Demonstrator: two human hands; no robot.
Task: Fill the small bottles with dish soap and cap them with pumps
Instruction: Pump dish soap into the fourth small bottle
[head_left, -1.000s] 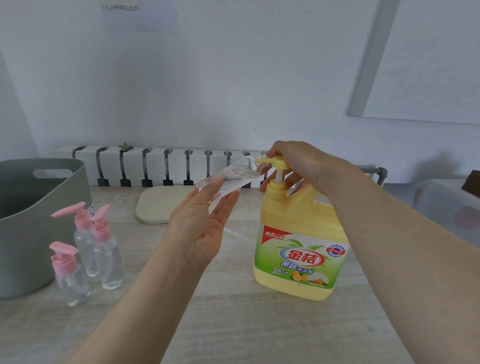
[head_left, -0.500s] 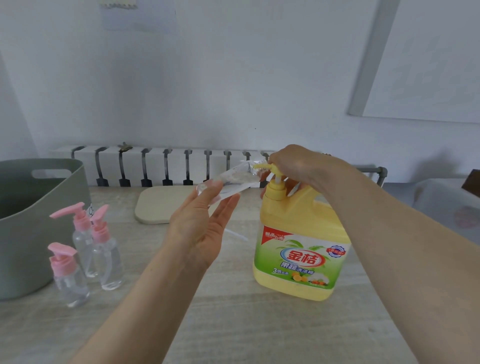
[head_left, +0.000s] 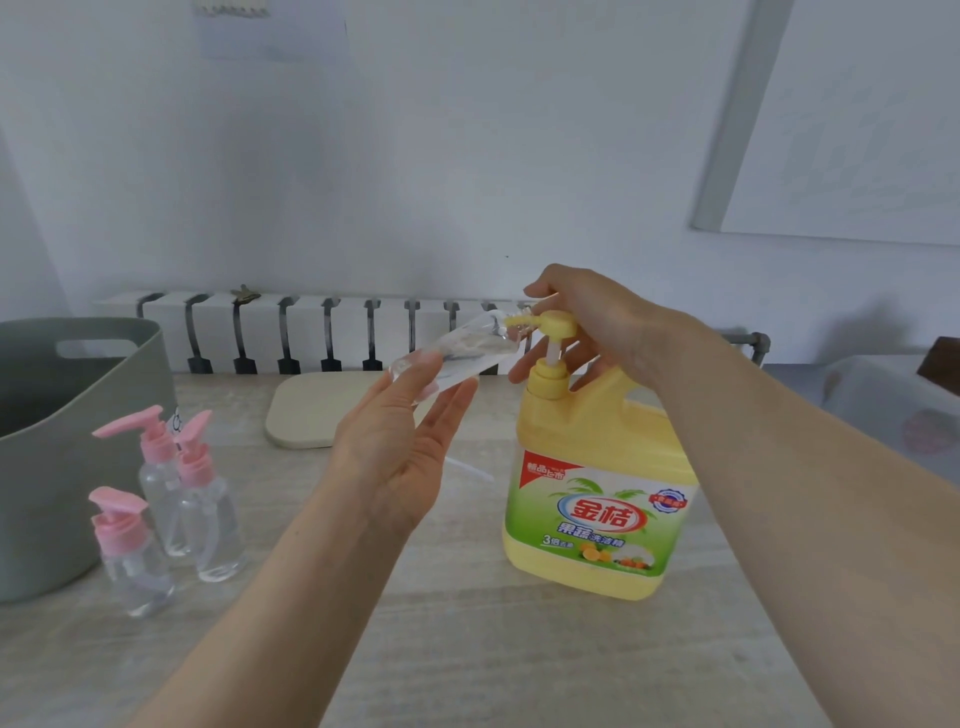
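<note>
Hands work as a pair at the spout: the left hand (head_left: 395, 452) pinches the base end of a small clear plastic bottle (head_left: 457, 348) between thumb and nearly straight fingers, and the right hand (head_left: 597, 322) is draped over the yellow pump head (head_left: 553, 325) of the large yellow dish-soap jug (head_left: 597, 493), fingers curled down round it. The bottle is tilted well over, its open neck raised to the nozzle tip so that soap passes straight in (a grip at the base keeps the fingers out of the flow). The pump stem shows above its collar, so a downward stroke is judged to be next. The jug stands upright on the counter (head_left: 467, 649), which takes the press. Already capped, three small clear bottles with pink pumps (head_left: 171, 499) stand grouped just beside a grey plastic tub (head_left: 62, 441), well apart from the filling point. Behind the left hand a thin clear tube (head_left: 467, 467) lies on the counter, probably part of this bottle's pump, set within reach.
</note>
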